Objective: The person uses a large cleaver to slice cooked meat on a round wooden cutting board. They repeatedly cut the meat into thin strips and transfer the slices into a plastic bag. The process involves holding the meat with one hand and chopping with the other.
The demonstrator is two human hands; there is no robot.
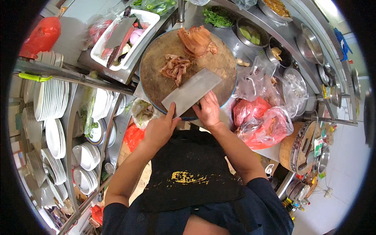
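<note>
Our left hand pinched the cleaver, sliced meat beyond it; whether our right hand gripped, we couldn't tell.

White plates stacked on left shelves, red bag above. White tub, broad-bladed knife lying across it. Leafy greens at top; steel bowl with pale-green pieces beside them. Red plastic bags at right. Round wooden block, lower right.

Downward fisheye view, head height
</note>
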